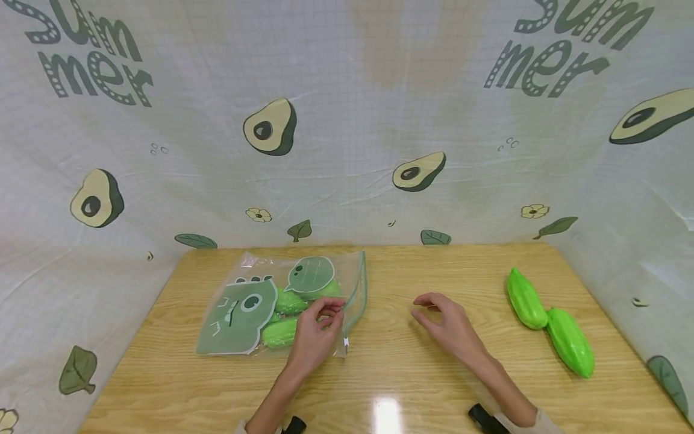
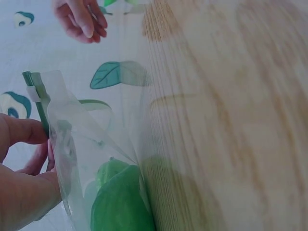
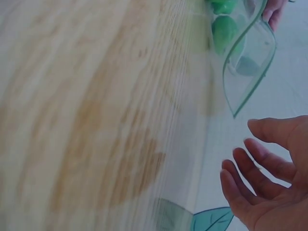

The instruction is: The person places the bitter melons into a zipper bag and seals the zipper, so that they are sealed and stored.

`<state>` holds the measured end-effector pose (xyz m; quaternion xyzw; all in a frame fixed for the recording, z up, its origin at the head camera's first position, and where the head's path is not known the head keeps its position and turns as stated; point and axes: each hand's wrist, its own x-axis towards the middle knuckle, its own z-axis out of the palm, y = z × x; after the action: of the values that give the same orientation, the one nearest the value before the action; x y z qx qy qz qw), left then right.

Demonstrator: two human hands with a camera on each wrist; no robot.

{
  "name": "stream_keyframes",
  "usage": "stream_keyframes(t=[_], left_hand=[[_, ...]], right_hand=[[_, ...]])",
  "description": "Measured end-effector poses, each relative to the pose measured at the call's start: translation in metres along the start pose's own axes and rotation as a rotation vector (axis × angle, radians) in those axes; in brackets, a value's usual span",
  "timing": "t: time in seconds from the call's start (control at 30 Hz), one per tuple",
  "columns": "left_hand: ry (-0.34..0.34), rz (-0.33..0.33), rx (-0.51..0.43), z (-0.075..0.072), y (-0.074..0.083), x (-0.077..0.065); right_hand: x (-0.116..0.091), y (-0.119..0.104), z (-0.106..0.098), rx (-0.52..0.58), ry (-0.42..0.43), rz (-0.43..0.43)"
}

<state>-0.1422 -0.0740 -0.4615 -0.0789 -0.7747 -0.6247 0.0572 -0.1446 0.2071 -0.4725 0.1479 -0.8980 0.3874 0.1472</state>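
Note:
A clear zip bag [image 1: 233,325] with a green cartoon monster print lies on the left of the table, several shiny, ridged green vegetable-like pieces [image 1: 282,333] inside it. Its green-edged mouth [image 3: 248,86] faces right and gapes in the right wrist view. My left hand [image 1: 317,334] pinches the near rim of that mouth between thumb and fingers, close to the white slider [image 2: 33,94]. Apart from the bag, my right hand [image 1: 450,325] hovers over the middle of the table, fingers loosely bent and holding nothing.
Two more bright green ridged pieces, one farther back [image 1: 526,299] and one nearer [image 1: 570,342], lie end to end on the right of the wooden table [image 1: 401,374]. A printed avocado cloth [image 1: 347,120] hangs behind and along both sides.

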Motion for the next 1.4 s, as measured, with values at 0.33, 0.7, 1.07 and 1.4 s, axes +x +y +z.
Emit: stream_keyframes(t=[0.33, 0.7, 1.07, 1.4], left_hand=[[-0.003, -0.01, -0.01, -0.001, 0.001, -0.001], [-0.004, -0.013, -0.009, -0.001, 0.001, 0.0], [-0.006, 0.032, -0.027, 0.0, -0.002, 0.0], [-0.006, 0.025, -0.012, 0.0, -0.001, 0.0]], right_hand=[[-0.008, 0.005, -0.012, -0.034, 0.025, 0.012], [-0.019, 0.013, -0.026, -0.079, 0.061, 0.043], [-0.027, 0.021, -0.039, -0.119, 0.075, 0.07], [-0.032, 0.027, -0.057, -0.151, 0.108, 0.09]])
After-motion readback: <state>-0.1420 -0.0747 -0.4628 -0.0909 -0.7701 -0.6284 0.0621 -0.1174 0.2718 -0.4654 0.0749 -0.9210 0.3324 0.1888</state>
